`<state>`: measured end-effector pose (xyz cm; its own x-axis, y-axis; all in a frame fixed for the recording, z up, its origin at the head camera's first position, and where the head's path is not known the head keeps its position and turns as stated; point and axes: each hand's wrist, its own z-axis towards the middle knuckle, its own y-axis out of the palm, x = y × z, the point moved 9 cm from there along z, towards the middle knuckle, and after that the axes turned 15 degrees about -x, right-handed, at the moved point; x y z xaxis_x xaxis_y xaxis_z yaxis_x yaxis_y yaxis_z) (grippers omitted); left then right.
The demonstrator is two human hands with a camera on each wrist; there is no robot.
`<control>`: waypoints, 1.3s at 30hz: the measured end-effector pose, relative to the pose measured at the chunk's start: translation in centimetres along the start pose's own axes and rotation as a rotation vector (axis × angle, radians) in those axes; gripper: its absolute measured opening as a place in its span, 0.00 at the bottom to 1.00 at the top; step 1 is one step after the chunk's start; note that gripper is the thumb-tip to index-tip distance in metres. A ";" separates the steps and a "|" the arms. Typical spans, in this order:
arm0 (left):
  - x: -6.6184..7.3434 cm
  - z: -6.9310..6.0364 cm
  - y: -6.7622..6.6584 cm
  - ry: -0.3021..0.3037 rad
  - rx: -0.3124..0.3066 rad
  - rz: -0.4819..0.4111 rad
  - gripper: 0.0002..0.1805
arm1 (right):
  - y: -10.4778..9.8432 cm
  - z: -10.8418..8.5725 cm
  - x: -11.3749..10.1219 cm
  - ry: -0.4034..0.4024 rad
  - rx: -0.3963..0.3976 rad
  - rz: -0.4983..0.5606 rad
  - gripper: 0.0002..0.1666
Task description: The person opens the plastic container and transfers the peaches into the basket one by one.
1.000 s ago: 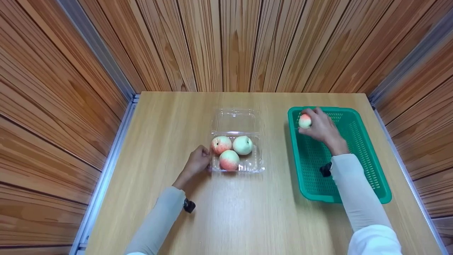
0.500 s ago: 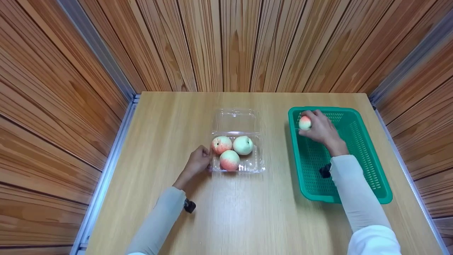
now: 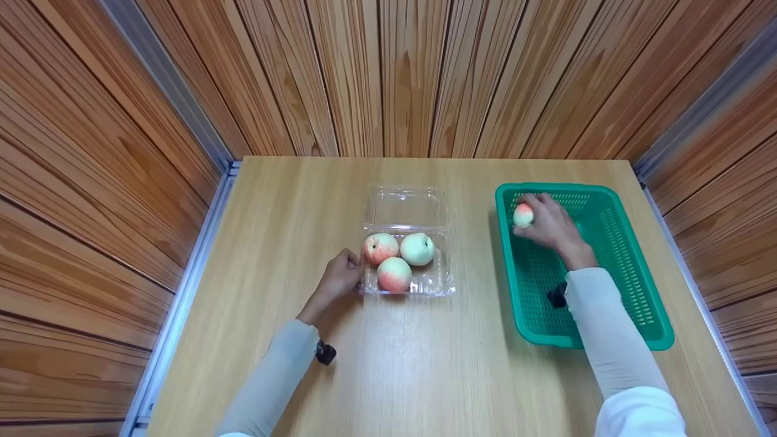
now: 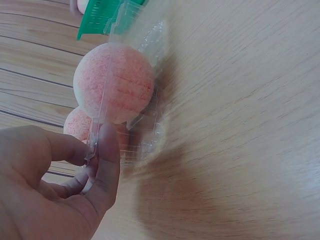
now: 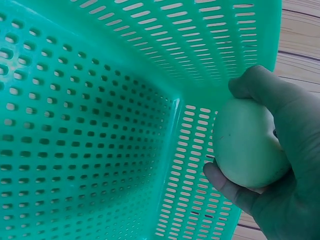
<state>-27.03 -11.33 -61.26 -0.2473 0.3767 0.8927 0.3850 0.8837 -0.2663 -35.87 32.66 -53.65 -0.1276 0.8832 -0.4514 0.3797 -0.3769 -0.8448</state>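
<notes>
My left hand (image 3: 338,276) pinches the left edge of a clear plastic clamshell box (image 3: 440,280) between thumb and fingers, which the left wrist view shows closely. The box lies with its lid (image 3: 405,206) folded back, and three peaches sit in its base: one at back left (image 3: 380,249), one paler at back right (image 3: 417,249) and one in front (image 3: 394,275). Over at the green basket (image 3: 506,273), my right hand (image 3: 548,224) grips another peach (image 5: 247,142) with fingers and thumb around it. That peach is inside the basket's far left corner, near the perforated wall.
The basket stands on the right of the wooden table (image 3: 273,212), its perforated floor (image 5: 75,150) bare where it shows. Wood-patterned walls (image 3: 413,79) enclose the table at the back and both sides. A small black camera (image 3: 325,352) sits on the left wrist.
My right hand has lowered slightly toward me with its peach, still within the basket. The left hand and the box have hardly moved.
</notes>
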 end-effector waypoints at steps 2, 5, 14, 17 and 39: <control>-0.1 0.0 0.0 -0.003 -0.001 -0.004 0.05 | 0.2 0.0 0.1 0.001 -0.006 0.007 0.39; -0.1 0.0 0.1 -0.013 -0.005 -0.004 0.05 | 0.4 0.1 0.2 -0.010 -0.005 0.006 0.39; -0.1 0.0 0.1 -0.024 -0.013 0.015 0.06 | 0.9 -0.1 0.5 -0.006 -0.005 0.004 0.37; 0.1 -0.1 0.1 -0.012 -0.019 0.018 0.07 | 0.9 -0.1 0.6 -0.007 -0.001 0.000 0.37; -0.1 0.0 0.1 -0.010 -0.013 -0.017 0.06 | 2.3 0.1 1.4 0.007 -0.035 0.025 0.38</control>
<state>-26.96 -11.22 -61.36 -0.2626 0.3646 0.8934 0.3924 0.8862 -0.2464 -35.31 33.01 -56.21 -0.1117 0.8755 -0.4701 0.4149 -0.3887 -0.8227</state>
